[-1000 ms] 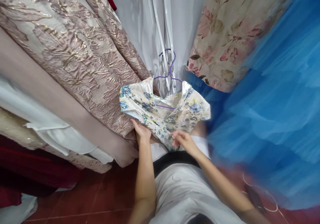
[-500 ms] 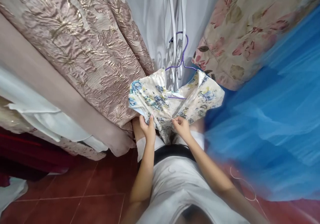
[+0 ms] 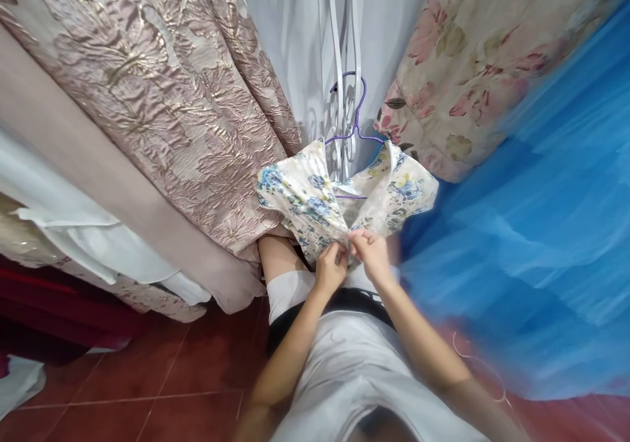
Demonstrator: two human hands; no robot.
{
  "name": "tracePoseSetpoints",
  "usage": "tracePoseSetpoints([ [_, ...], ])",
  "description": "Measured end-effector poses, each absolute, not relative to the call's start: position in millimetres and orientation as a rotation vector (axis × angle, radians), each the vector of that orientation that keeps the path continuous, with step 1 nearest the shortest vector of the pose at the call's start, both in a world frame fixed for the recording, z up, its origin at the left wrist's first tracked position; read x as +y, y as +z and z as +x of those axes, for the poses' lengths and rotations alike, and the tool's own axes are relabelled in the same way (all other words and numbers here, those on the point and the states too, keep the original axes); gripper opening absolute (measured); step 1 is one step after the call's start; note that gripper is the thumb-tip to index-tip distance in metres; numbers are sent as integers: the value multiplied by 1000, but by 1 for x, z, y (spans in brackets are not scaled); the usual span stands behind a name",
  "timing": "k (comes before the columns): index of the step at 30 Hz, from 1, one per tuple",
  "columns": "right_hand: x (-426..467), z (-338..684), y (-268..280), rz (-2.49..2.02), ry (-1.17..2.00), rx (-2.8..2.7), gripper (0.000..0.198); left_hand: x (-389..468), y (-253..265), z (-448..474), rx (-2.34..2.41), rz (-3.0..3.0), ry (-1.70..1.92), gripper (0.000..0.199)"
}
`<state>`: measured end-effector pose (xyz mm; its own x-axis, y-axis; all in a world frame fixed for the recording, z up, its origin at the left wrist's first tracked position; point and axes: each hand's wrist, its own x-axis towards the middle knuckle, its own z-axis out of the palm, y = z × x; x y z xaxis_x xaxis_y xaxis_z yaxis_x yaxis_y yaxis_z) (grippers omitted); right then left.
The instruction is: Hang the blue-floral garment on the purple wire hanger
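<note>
A cream garment with blue and yellow flowers (image 3: 315, 196), short-sleeved and V-necked, lies over my lap on a purple hanger (image 3: 357, 123). At the bottom of the neckline, my right hand (image 3: 369, 251) pinches the front edge of the cloth between thumb and fingers. Just to its left and slightly lower, my left hand (image 3: 332, 268) has its fingers curled in on the same front opening. The lower part of the garment is hidden behind both hands.
Pink brocade cloth (image 3: 172, 113) hangs at the left, with other garments beyond it. White straps (image 3: 337, 41) dangle behind the hanger. Rose-printed fabric (image 3: 457, 81) and a blue tulle skirt (image 3: 516, 251) fill the right. Red tiles (image 3: 197, 363) cover the floor.
My left hand has moved right from the garment's left side to the front opening, beside my right hand. My right hand has shifted slightly right, still pinching the cloth.
</note>
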<state>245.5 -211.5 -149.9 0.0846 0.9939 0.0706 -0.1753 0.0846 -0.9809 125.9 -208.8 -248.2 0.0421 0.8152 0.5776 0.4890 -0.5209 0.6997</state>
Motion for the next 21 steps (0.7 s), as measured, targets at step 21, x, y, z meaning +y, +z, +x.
tracePoseSetpoints([
  [21,-162,251,-39,-798,889,-1166,20,-186,-110,101,1145,2327,1789,28],
])
